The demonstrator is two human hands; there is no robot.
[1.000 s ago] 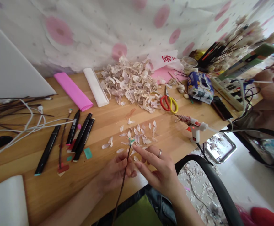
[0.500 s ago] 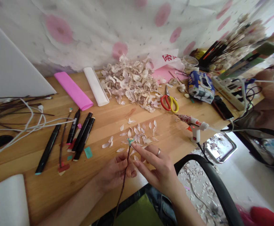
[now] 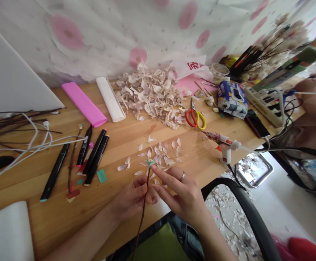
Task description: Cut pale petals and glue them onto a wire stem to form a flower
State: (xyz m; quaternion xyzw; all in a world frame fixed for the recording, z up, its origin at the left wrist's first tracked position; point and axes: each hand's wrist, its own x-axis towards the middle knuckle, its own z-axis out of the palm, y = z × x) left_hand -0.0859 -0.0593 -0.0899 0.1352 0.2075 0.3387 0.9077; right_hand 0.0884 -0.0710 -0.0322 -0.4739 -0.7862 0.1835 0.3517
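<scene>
A thin brown stem (image 3: 142,214) slants up from my lap, its tip wrapped in a teal piece (image 3: 150,162) with a little pale yellow on top. My left hand (image 3: 133,195) is closed around the stem below the tip, pinching it between thumb and fingers. The outstretched index finger of my right hand (image 3: 183,190), which wears a ring, touches the side of the teal tip. Its thumb is apart from that finger, near my left fingertips. Loose pale petals (image 3: 161,156) lie on the wooden table just beyond both hands.
A large petal heap (image 3: 152,94) lies at the back, with scissors (image 3: 196,117) and a glue gun (image 3: 223,145) on the right. Markers (image 3: 95,152), pink crepe paper (image 3: 84,103) and white cables (image 3: 35,145) are left. A chair armrest (image 3: 244,210) curves close by; another person's arm (image 3: 315,105) shows far right.
Almost nothing differs. Both hands keep their hold and touch on the stem, and the teal tip has shifted very slightly to the left.
</scene>
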